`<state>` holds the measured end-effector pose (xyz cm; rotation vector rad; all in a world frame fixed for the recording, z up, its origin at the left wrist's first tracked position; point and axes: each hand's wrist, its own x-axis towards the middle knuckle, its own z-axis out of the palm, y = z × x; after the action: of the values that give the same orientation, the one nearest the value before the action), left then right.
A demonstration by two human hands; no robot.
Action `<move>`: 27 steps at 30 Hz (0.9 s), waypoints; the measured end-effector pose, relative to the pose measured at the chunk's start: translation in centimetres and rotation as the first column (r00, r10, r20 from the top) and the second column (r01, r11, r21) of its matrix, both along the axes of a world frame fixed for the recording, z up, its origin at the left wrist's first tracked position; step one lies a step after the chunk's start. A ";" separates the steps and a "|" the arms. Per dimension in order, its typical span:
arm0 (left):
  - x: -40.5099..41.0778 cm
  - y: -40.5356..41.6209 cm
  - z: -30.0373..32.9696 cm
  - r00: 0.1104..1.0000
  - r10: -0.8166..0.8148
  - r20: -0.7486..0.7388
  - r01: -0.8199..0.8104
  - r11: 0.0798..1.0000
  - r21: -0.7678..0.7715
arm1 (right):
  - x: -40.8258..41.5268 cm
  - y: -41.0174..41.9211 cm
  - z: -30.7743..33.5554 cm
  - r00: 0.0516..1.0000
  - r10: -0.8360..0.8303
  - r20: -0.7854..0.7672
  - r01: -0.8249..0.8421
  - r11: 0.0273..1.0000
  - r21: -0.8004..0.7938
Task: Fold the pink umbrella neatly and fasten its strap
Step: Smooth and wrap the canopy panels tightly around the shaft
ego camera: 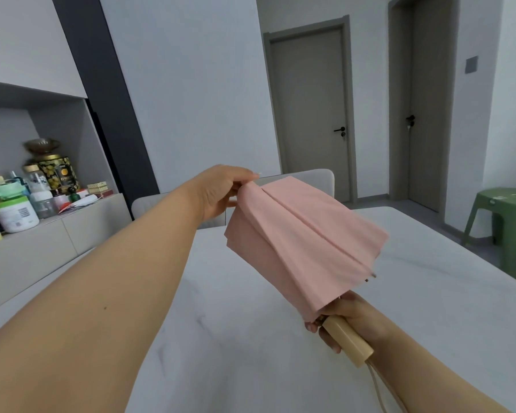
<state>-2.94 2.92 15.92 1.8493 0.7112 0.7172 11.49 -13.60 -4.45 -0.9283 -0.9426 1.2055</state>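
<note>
Fingers [245, 181] of the left hand [218, 192] pinch the far tip of the pink umbrella [301, 239], while the right hand [346, 317] is clenched around the wooden handle [347, 341]; between them the umbrella hangs above the bench [251, 338], touching nothing.

We judge the pleats only partly gathered: panels flare on the right and rib tips [371, 277] poke out. If the pinch slips, the cloth could spring loose; twisting now could crease panels unevenly. We cannot see the strap, so fastening may need a search.

At the left a shelf [72, 216] is crowded with jars and bottles, well apart. The pale, marbled bench looks smooth. Beyond it stand chair backs [298, 177], two grey doors [310, 114], and a green stool [507, 222] at far right.
</note>
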 end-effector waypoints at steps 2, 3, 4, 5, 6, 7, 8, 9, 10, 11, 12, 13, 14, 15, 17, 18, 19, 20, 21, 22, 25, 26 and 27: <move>-0.2 -0.2 0.2 0.995 -0.051 0.081 0.054 0.997 -0.046 | 0.0 -0.2 0.2 1.000 0.030 0.008 -0.030 1.000 -0.004; -0.3 -0.3 0.3 0.989 -0.094 0.112 0.102 0.993 -0.064 | -0.1 -0.3 0.3 0.999 0.044 0.002 -0.044 0.999 -0.003; -0.5 -0.3 0.4 0.981 -0.127 0.145 0.141 0.986 -0.092 | -0.1 -0.4 0.4 0.998 0.056 -0.016 -0.056 0.998 0.002; -0.8 -0.2 0.5 0.974 -0.142 0.176 0.164 0.979 -0.120 | -0.2 -0.5 0.6 0.997 0.065 -0.040 -0.064 0.998 0.014; -1.0 -0.1 0.5 0.968 -0.145 0.205 0.176 0.974 -0.142 | -0.2 -0.5 0.6 0.995 0.073 -0.068 -0.071 0.997 0.032; -1.3 0.0 0.5 0.962 -0.146 0.231 0.184 0.971 -0.153 | -0.1 -0.5 0.7 0.992 0.081 -0.093 -0.077 0.996 0.054; -1.5 0.2 0.3 0.955 -0.144 0.258 0.192 0.967 -0.168 | -0.1 -0.5 0.7 0.989 0.089 -0.114 -0.082 0.994 0.071; -1.7 0.3 0.2 0.947 -0.149 0.284 0.206 0.962 -0.182 | -0.1 -0.5 0.7 0.987 0.093 -0.134 -0.082 0.993 0.082; -1.8 0.4 0.1 0.941 -0.153 0.302 0.217 0.958 -0.190 | -0.1 -0.5 0.8 0.983 0.092 -0.156 -0.080 0.993 0.084; -1.8 0.5 0.0 0.940 -0.155 0.305 0.220 0.957 -0.191 | -0.2 -0.5 0.7 0.980 0.093 -0.177 -0.080 0.994 0.078; -1.8 0.6 0.0 0.945 -0.156 0.286 0.214 0.959 -0.185 | -0.3 -0.5 0.8 0.977 0.091 -0.193 -0.079 0.994 0.069; -1.7 0.7 0.0 0.960 -0.150 0.238 0.190 0.969 -0.157 | -0.3 -0.5 0.8 0.975 0.086 -0.203 -0.075 0.995 0.061; -1.5 0.6 0.1 0.977 -0.136 0.162 0.154 0.983 -0.103 | -0.3 -0.5 0.7 0.975 0.082 -0.206 -0.072 0.996 0.055; -1.4 0.5 0.2 0.990 -0.114 0.080 0.117 0.992 -0.037 | -0.4 -0.5 0.8 0.976 0.078 -0.201 -0.070 0.996 0.048; -0.9 0.2 0.2 0.999 -0.036 -0.010 0.037 0.997 0.071 | -0.5 -0.5 0.8 0.980 0.078 -0.182 -0.071 0.996 0.045; -0.7 0.1 0.3 1.000 0.007 -0.022 -0.005 0.994 0.108 | -0.5 -0.5 0.8 0.983 0.075 -0.169 -0.069 0.997 0.045; -0.5 -0.1 0.4 0.999 0.045 -0.029 -0.041 0.989 0.140 | -0.5 -0.5 0.8 0.985 0.069 -0.159 -0.062 0.997 0.046; -0.4 -0.2 0.5 0.996 0.076 -0.043 -0.068 0.983 0.172 | -0.5 -0.5 0.7 0.986 0.060 -0.154 -0.053 0.998 0.046; -0.4 -0.3 0.6 0.993 0.103 -0.059 -0.089 0.976 0.199 | -0.4 -0.5 0.7 0.986 0.051 -0.156 -0.045 0.998 0.045; -0.4 -0.4 0.6 0.990 0.123 -0.066 -0.106 0.971 0.215 | -0.4 -0.4 0.7 0.986 0.044 -0.162 -0.037 0.998 0.046; -0.6 -0.3 0.6 0.985 0.159 -0.066 -0.142 0.967 0.210 | -0.4 -0.4 0.8 0.984 0.030 -0.174 -0.022 0.999 0.044; -0.7 -0.3 0.5 0.985 0.156 -0.077 -0.138 0.970 0.200 | -0.4 -0.4 0.7 0.983 0.021 -0.181 -0.014 0.999 0.039; -0.7 -0.3 0.5 0.984 0.147 -0.097 -0.127 0.974 0.188 | -0.4 -0.3 0.7 0.982 0.012 -0.187 -0.006 0.999 0.033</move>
<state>-3.68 2.58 16.43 2.0331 0.8771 0.7955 11.06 -13.90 -3.75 -0.7710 -0.8144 1.2581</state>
